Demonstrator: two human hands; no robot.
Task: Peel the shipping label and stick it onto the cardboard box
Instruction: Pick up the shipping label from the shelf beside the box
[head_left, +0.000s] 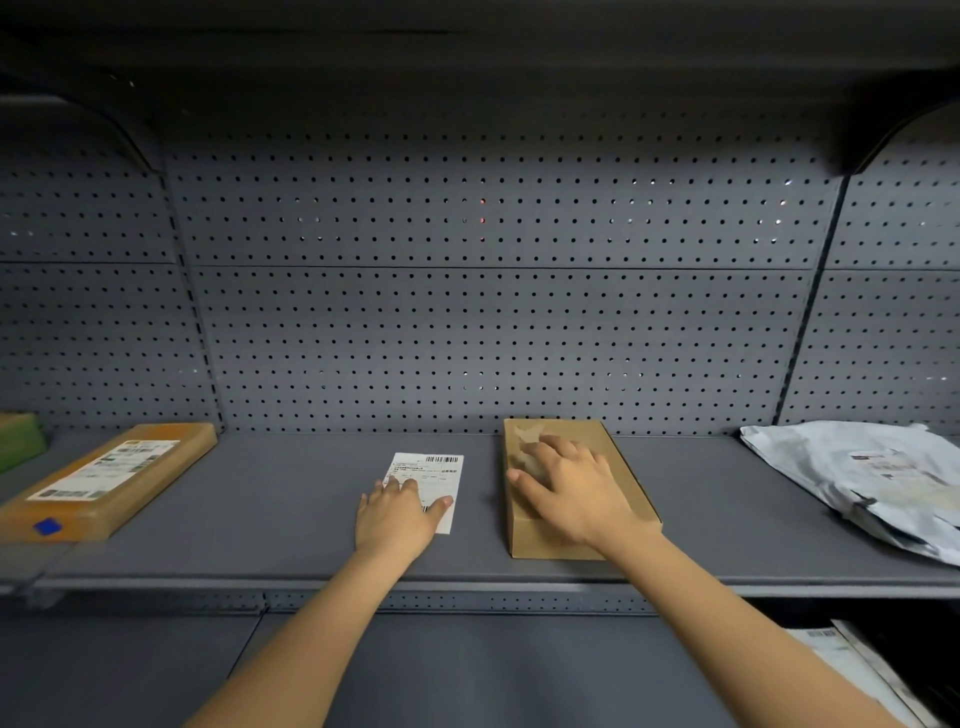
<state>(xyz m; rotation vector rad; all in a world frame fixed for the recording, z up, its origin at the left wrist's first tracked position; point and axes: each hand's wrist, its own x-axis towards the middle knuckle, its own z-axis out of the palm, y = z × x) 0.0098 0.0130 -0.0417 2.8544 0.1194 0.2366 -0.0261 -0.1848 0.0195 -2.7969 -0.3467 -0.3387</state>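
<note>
A white shipping label (439, 470) with barcodes lies flat on the grey shelf (291, 499), near its middle. My left hand (397, 514) rests flat on the label's near half, fingers spread. To the right lies a plain brown cardboard box (618, 457), long side pointing away from me, with a torn pale patch on its far left corner. My right hand (563, 486) lies palm down on top of the box, fingers apart, covering its middle.
A tan taped parcel (111, 480) bearing a label and a blue sticker lies at the shelf's left. A grey plastic mailer bag (862, 478) lies at the right. Pegboard (493, 312) backs the shelf. More packages (857, 670) sit on the lower shelf at the right.
</note>
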